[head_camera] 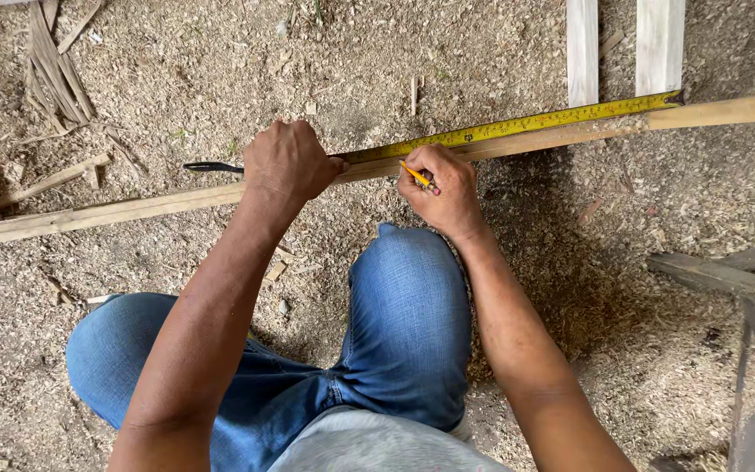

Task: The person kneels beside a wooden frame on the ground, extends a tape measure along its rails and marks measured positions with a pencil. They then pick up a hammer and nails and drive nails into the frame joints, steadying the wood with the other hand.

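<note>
The left hand (pixel 288 163) is being pressed down, fingers curled shut, over the tape case and the batten (pixel 133 208) beneath it — the case itself is hidden under the fist, with only a dark strap (pixel 211 167) showing at nine o'clock from the knuckles. The right hand (pixel 444 188) is being held closed around a yellow pencil (pixel 414 174), its tip being brought to the batten's top face just below the tape (pixel 526 125).

The tape is being kept stretched along the batten toward two o'clock, its hook end lying near the far right, where two pale slats (pixel 582 51) are standing at twelve o'clock from it. The batten is lying across the ground from eight o'clock to two o'clock, just beyond the bent knee (pixel 408 262).

As a judgement, the measuring appears done and the marking is being made now — whether a line is already drawn cannot be told, since the hand is covering the spot. No cut is showing anywhere on the batten. Sawdust (pixel 220 61) is covering the ground all around, and grey boards (pixel 744 288) are lying at four o'clock.
</note>
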